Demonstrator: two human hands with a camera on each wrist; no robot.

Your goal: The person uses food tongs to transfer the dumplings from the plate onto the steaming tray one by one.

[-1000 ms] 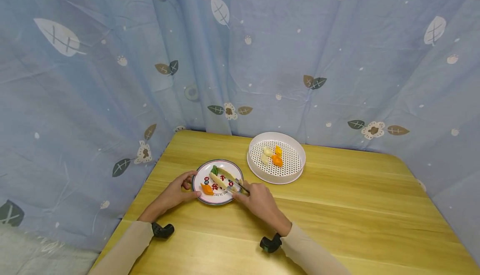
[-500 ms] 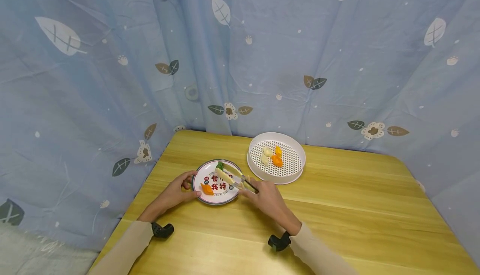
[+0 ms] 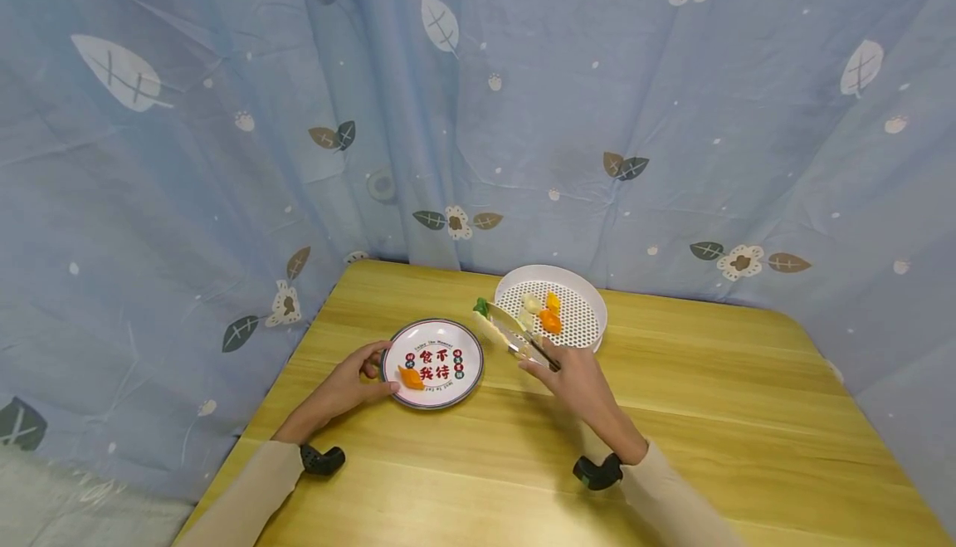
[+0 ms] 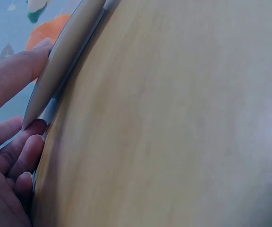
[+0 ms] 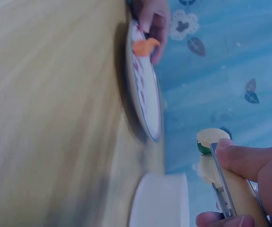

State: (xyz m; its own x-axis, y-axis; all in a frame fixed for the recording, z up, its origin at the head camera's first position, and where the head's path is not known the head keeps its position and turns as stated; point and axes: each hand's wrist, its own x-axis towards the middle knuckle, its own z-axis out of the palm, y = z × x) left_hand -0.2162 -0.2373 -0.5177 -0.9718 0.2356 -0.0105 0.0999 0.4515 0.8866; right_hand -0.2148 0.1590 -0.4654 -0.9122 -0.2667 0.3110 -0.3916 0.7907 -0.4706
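Note:
My left hand (image 3: 347,385) grips the near-left rim of a round white plate (image 3: 466,339) with red characters, thumb on top and fingertips under the edge. An orange dumpling-shaped piece (image 3: 410,378) lies on the plate close to that thumb. My right hand (image 3: 586,385) holds food tongs (image 3: 492,329) with pale arms and metal parts. Between the tong tips is a small green-and-white dumpling-shaped piece (image 5: 204,146), seen as green (image 3: 481,307) in the head view. The tips hang beside the left rim of a white perforated steamer basket (image 3: 597,306).
Inside the basket lie two pale pieces (image 3: 531,303), a yellow piece (image 3: 553,301) and an orange piece (image 3: 550,321). Everything stands on a wooden table (image 3: 709,398). Behind and to the left hangs a blue patterned curtain (image 3: 538,115).
My right hand has lifted the tongs and the green-and-white piece off the plate and carried them right, toward the basket. My left hand has stayed on the plate's rim.

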